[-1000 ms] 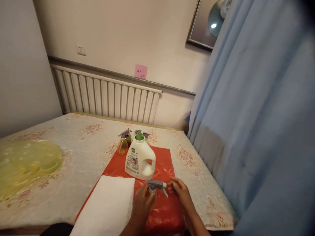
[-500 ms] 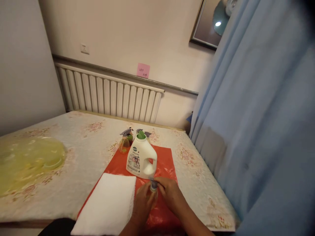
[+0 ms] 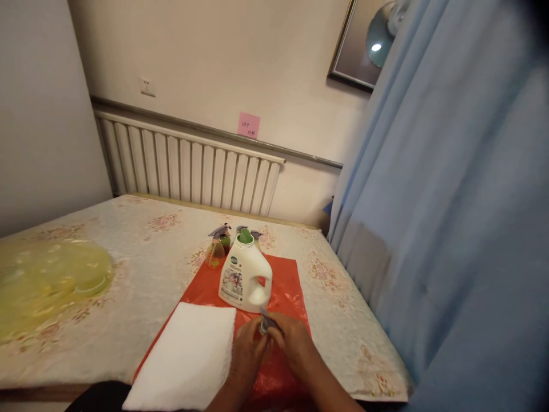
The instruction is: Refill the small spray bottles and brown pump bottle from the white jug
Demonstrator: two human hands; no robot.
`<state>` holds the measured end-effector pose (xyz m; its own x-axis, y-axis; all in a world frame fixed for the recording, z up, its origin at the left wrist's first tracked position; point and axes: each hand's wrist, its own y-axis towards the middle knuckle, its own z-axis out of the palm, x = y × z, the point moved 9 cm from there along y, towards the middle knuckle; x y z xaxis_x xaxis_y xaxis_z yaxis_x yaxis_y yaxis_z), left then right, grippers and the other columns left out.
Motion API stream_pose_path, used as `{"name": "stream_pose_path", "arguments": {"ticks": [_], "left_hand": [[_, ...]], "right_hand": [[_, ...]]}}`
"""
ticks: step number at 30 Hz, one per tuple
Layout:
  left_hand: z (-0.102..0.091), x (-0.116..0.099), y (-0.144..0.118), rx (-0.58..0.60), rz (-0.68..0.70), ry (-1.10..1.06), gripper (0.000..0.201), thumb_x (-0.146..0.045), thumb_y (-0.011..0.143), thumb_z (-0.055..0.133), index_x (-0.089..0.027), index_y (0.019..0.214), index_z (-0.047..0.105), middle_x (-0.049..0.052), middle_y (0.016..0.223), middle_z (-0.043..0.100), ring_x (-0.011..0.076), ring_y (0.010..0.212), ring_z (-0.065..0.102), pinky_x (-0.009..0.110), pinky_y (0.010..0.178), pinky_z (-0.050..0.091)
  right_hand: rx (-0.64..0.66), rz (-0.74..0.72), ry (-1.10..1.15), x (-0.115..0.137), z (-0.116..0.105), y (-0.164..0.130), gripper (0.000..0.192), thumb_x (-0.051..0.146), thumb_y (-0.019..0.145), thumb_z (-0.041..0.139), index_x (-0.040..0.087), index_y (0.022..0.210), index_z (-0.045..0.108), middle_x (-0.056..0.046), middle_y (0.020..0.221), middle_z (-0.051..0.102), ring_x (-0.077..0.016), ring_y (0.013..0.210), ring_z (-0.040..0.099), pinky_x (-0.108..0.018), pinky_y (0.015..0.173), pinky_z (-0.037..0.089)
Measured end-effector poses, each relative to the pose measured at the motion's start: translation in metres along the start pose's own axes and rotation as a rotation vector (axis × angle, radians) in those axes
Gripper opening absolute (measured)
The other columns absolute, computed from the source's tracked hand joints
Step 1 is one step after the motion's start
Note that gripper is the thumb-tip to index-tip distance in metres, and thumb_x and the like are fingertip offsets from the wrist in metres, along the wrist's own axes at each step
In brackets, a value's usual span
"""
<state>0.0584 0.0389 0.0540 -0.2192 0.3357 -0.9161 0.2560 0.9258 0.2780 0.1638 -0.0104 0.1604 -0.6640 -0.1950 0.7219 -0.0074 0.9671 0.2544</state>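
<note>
In front of the jug, my left hand (image 3: 246,356) is closed around a small spray bottle (image 3: 263,329), whose body is mostly hidden by my fingers. My right hand (image 3: 294,342) grips the grey spray head (image 3: 268,321) at its top. Just beyond stands a white detergent jug (image 3: 242,273) with a green piece (image 3: 245,235) in its mouth and a handle on its right. A folded white towel (image 3: 184,355) lies left of my hands. Under the jug, the towel and my hands spreads a red plastic sheet (image 3: 288,280).
Behind the jug stand several spray bottles, among them a clear one (image 3: 215,252) and a green one (image 3: 225,241). A yellow transparent inflated-looking item (image 3: 55,280) lies at left on the floral bed cover (image 3: 146,274). A blue curtain (image 3: 412,217) hangs at right; a radiator (image 3: 193,163) lines the wall.
Both hands stay on the spray bottle. My right hand has shifted slightly left, and the grey spray head is turned a little. The jug and towel have stayed put.
</note>
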Motion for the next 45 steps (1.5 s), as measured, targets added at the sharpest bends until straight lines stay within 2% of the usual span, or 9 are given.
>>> {"name": "stream_pose_path", "arguments": {"ticks": [2, 5, 9, 14, 22, 30, 34, 41, 45], "left_hand": [[0.001, 0.001, 0.000, 0.013, 0.005, -0.005, 0.030, -0.038, 0.081, 0.059, -0.023, 0.106, 0.066, 0.008, 0.106, 0.073, 0.0279, 0.100, 0.066, 0.045, 0.092, 0.050], [0.002, 0.001, 0.001, 0.018, 0.004, -0.012, 0.025, -0.034, 0.080, 0.058, -0.023, 0.102, 0.066, 0.006, 0.102, 0.073, 0.0268, 0.097, 0.067, 0.044, 0.091, 0.050], [0.001, -0.001, 0.001, 0.014, 0.003, -0.025, 0.025, -0.035, 0.080, 0.058, -0.024, 0.100, 0.067, 0.006, 0.102, 0.074, 0.0269, 0.098, 0.066, 0.043, 0.091, 0.050], [0.002, 0.003, 0.000, 0.015, -0.002, -0.040, 0.030, -0.039, 0.081, 0.058, -0.023, 0.105, 0.066, 0.008, 0.106, 0.074, 0.0274, 0.101, 0.067, 0.043, 0.092, 0.051], [0.008, 0.014, -0.002, 0.006, -0.027, -0.169, 0.049, -0.033, 0.082, 0.058, -0.019, 0.128, 0.052, 0.012, 0.128, 0.067, 0.0266, 0.119, 0.063, 0.044, 0.103, 0.049], [0.007, 0.005, -0.007, 0.090, 0.045, -0.252, 0.054, -0.034, 0.073, 0.069, -0.020, 0.123, 0.054, 0.012, 0.122, 0.069, 0.0294, 0.111, 0.067, 0.043, 0.095, 0.055], [0.004, -0.007, -0.006, 0.144, 0.081, -0.286, 0.047, -0.036, 0.076, 0.067, -0.022, 0.119, 0.055, 0.011, 0.122, 0.069, 0.0280, 0.109, 0.068, 0.041, 0.094, 0.056], [0.005, -0.005, -0.005, 0.145, 0.100, -0.237, 0.045, -0.041, 0.083, 0.062, -0.021, 0.123, 0.057, 0.012, 0.129, 0.067, 0.0278, 0.114, 0.066, 0.041, 0.099, 0.053], [0.004, -0.003, -0.007, 0.101, 0.055, -0.252, 0.045, -0.046, 0.084, 0.060, -0.022, 0.122, 0.057, 0.012, 0.127, 0.068, 0.0281, 0.113, 0.067, 0.041, 0.097, 0.055]], "right_hand": [[0.107, 0.061, 0.198, -0.018, -0.008, 0.009, 0.030, 0.026, 0.089, 0.049, 0.023, 0.106, 0.073, -0.003, 0.085, 0.074, -0.0198, 0.078, 0.069, -0.031, 0.072, 0.054], [0.034, 0.142, 0.361, -0.055, -0.030, 0.021, 0.029, 0.029, 0.083, 0.057, 0.021, 0.108, 0.071, 0.000, 0.075, 0.071, -0.0176, 0.068, 0.067, -0.029, 0.066, 0.053], [0.171, 0.128, 0.421, -0.077, 0.001, 0.027, 0.023, 0.028, 0.073, 0.070, 0.019, 0.093, 0.075, 0.001, 0.068, 0.069, -0.0172, 0.063, 0.065, -0.031, 0.067, 0.053], [0.270, 0.080, 0.491, -0.068, 0.041, 0.026, 0.026, 0.036, 0.072, 0.074, 0.021, 0.093, 0.077, -0.004, 0.088, 0.073, -0.0213, 0.081, 0.069, -0.037, 0.082, 0.054], [0.310, 0.008, 0.416, -0.051, 0.035, 0.031, 0.015, 0.024, 0.067, 0.076, 0.020, 0.081, 0.076, -0.001, 0.086, 0.067, -0.0190, 0.083, 0.062, -0.029, 0.077, 0.049], [-0.094, 0.133, 0.253, -0.064, 0.040, 0.012, 0.014, 0.012, 0.063, 0.063, 0.019, 0.067, 0.052, 0.008, 0.062, 0.042, -0.0100, 0.058, 0.037, -0.021, 0.054, 0.031], [-0.276, 0.219, 0.183, -0.071, 0.040, -0.001, 0.018, 0.012, 0.062, 0.059, 0.021, 0.064, 0.045, 0.010, 0.057, 0.039, -0.0098, 0.055, 0.035, -0.021, 0.052, 0.028], [0.036, 0.039, 0.320, -0.049, 0.037, 0.008, 0.014, 0.018, 0.070, 0.061, 0.018, 0.083, 0.067, 0.003, 0.077, 0.056, -0.0135, 0.069, 0.047, -0.023, 0.063, 0.037], [0.025, 0.029, 0.323, -0.048, 0.032, 0.008, 0.014, 0.019, 0.072, 0.060, 0.019, 0.082, 0.070, 0.002, 0.078, 0.055, -0.0154, 0.073, 0.049, -0.025, 0.069, 0.039]]}}
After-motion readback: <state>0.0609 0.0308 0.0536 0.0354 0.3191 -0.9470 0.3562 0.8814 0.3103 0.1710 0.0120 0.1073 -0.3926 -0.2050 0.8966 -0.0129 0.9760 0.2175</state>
